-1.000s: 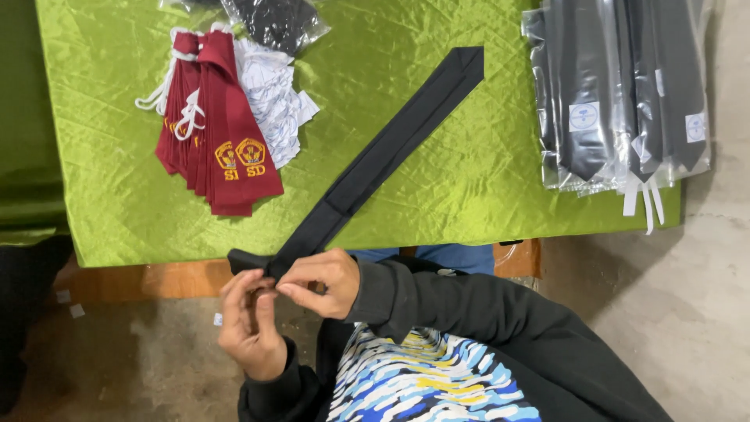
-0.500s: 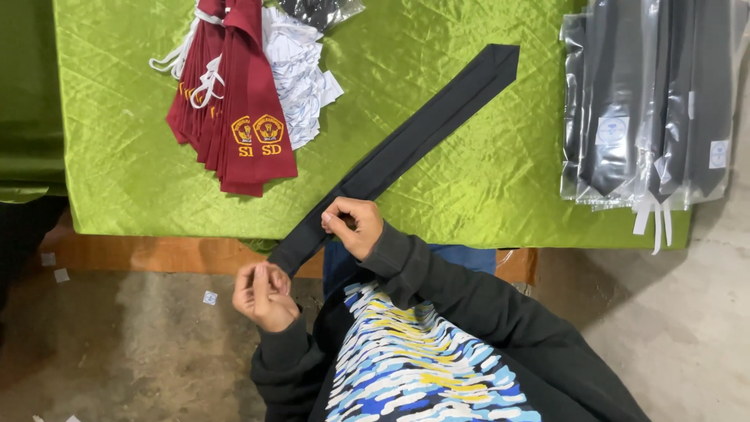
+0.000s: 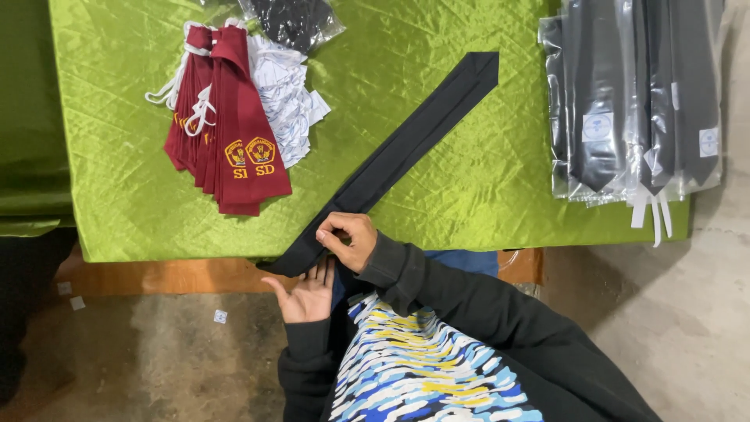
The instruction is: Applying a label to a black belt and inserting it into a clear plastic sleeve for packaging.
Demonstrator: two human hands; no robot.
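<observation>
My right hand [image 3: 350, 238] pinches the long flat black cloth tie [image 3: 391, 160] at the near edge. My left hand [image 3: 306, 293] lies open-fingered beneath it. Crinkled shiny green tablecloth [image 3: 469, 180] above bare concrete floor [image 3: 156, 344].

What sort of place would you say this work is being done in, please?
Probably a small garment workshop or packing table for school neckties: a stack of maroon ties with embroidered badges, black ties sealed in clear bags, and a loose black tie lie on a green cloth-covered table over a bare concrete floor.

1. Narrow end of the long black fabric necktie [image 3: 391, 160]: hidden behind the hands at the counter's [image 3: 469, 211] near edge.
2. Clear bag of dark cloth [image 3: 293, 19]: cut off by top edge.
3. Plastic-wrapped black ties [image 3: 633, 94]: tops out of view.
4. Right hand's [image 3: 348, 238] fingertips curled; grip unclear.
</observation>
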